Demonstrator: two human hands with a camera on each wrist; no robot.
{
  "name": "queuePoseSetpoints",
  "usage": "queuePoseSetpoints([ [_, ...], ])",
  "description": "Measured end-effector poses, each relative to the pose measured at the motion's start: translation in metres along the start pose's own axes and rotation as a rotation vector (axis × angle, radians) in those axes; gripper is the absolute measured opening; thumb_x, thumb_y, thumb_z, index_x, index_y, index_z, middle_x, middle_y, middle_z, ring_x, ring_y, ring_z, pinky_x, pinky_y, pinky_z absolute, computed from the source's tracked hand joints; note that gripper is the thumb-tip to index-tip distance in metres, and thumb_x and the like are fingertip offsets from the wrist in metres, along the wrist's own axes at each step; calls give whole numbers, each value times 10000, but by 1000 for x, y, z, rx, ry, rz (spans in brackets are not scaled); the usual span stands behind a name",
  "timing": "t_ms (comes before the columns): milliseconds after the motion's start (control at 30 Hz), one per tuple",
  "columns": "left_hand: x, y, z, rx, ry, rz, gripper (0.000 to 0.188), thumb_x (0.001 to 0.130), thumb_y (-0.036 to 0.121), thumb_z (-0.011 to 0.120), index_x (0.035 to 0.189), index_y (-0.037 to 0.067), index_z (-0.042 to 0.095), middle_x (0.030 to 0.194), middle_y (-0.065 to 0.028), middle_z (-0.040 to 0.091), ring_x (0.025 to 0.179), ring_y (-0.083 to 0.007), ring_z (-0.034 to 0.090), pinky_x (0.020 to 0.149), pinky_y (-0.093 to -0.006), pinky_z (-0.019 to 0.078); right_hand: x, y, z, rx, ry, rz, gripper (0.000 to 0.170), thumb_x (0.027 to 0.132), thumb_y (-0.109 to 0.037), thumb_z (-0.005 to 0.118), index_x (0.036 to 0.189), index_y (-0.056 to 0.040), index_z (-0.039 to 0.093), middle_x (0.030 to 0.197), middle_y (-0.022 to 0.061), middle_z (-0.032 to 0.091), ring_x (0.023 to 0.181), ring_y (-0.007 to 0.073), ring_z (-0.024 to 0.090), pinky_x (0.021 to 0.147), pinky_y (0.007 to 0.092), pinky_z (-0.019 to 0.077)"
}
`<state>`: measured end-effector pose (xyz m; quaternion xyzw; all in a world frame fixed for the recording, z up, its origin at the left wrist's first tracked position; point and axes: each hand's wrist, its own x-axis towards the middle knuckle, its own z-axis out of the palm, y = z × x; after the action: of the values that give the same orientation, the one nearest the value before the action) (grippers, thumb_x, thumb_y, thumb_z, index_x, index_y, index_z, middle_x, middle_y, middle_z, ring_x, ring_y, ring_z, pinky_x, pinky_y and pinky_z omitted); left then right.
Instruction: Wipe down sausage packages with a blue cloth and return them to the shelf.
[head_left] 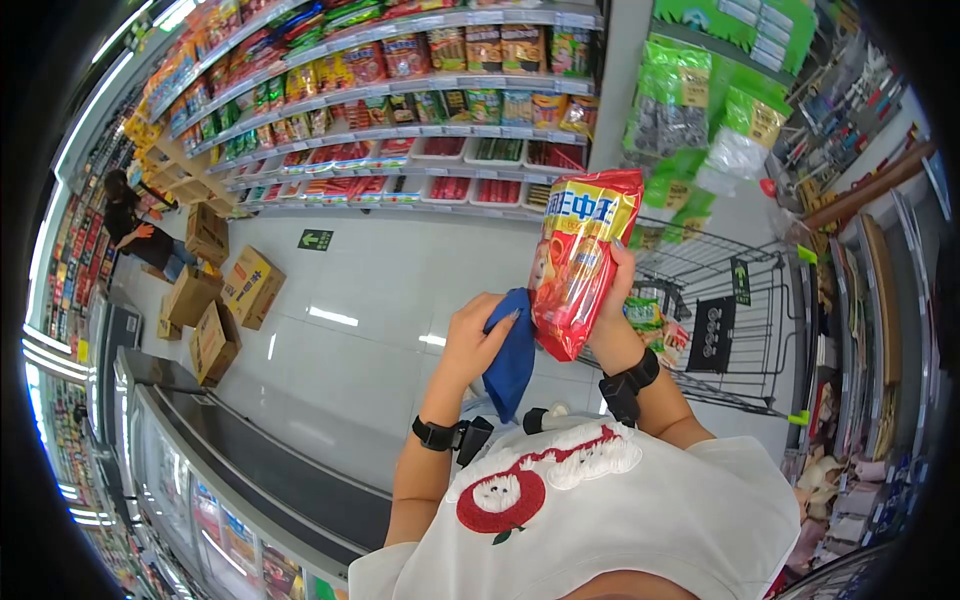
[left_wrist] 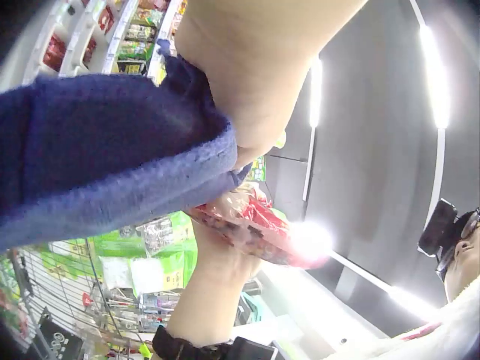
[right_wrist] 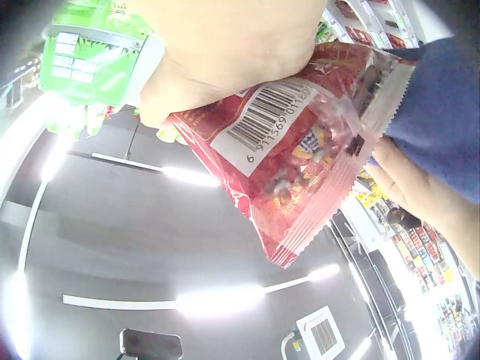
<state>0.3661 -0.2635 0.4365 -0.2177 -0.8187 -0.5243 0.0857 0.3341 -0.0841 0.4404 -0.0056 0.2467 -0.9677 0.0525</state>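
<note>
Red snack bag (head_left: 580,262) is in the air, held by R hand (head_left: 613,308) near the L edge of the shopping cart (head_left: 711,335). We judge it light & soft, w/ slippery shiny film, and its contents can perhaps be crushed. So we'd hold it at the side edge or the crimped end (right_wrist: 337,191), w/o much squeezing. R hand is curled round the bag's R edge, approx. mid-height; in the R wrist view it also covers part of the back, beside the barcode (right_wrist: 268,122). The crimped end is free of its fingers. L hand (head_left: 476,335) pinches a blue cloth (head_left: 512,358) just beside the bag's L edge; if cloth & bag touch, we can't tell. In the cart lie some packs (head_left: 648,317); beyond, shelves (head_left: 480,131) carry many bags.
</note>
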Motion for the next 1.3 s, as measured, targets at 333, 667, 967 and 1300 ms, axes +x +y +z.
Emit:
queuePoseSetpoints([
  [333,45,-149,-124,-512,-17,-424,298,876,223,477,1104,38,529,1037,-102,596,896,-216,585,763,-309,456,87,122,97,57,-89,165,605,784,-459,395,1149,21,433,1044,170,557,894,271,580,800,380,478],
  [667,63,-187,-212,-1253,-187,-862,473,914,381,389,1264,63,375,1204,-59,507,1064,-179,520,900,-349,428,170,206,137,-125,-67,186,542,808,-347,385,1191,35,411,1130,195,528,997,284,551,890,398,429],
  [967,100,-234,-252,-764,-220,-535,312,821,106,568,1101,-10,493,971,-40,579,867,-106,554,775,-273,463,246,219,103,-424,29,174,425,893,-325,404,1134,21,461,1047,122,576,897,165,586,788,295,479],
  [1300,220,-274,-209,-718,-270,-633,297,843,146,571,1092,8,486,902,-39,581,774,-108,563,684,-254,477,324,167,72,-818,128,-36,467,722,-55,670,1131,-4,450,961,58,583,831,109,570,722,258,469],
])
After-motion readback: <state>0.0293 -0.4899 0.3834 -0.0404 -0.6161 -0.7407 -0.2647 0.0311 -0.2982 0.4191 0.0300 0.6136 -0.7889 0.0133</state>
